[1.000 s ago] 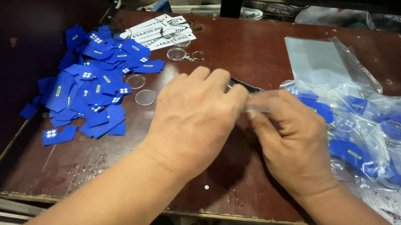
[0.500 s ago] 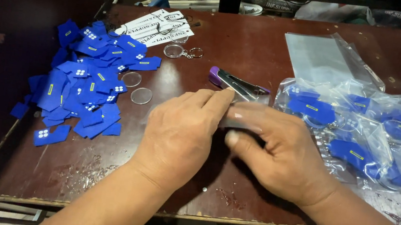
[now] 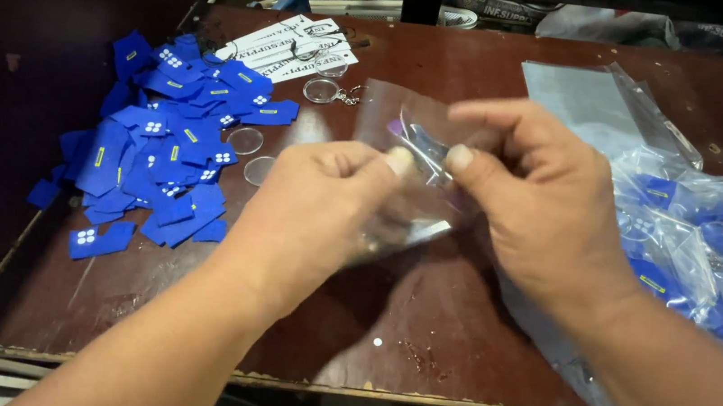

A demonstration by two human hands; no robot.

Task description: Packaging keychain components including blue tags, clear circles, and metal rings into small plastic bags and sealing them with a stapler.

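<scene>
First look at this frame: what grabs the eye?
Centre frame, the left hand and right hand pinch a small clear plastic bag above the brown table. At the left lies a big heap of blue tags; at the right edge, a pile of bagged blue tags.

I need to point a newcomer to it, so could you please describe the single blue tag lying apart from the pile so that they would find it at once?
Start at the worn brown table and go to the heap of blue tags on its left side. Below the heap, near the table's front left corner, lies the lone blue tag. Unlike its neighbours, it overlaps none of them, and it shows a small cluster of white dots.
</scene>
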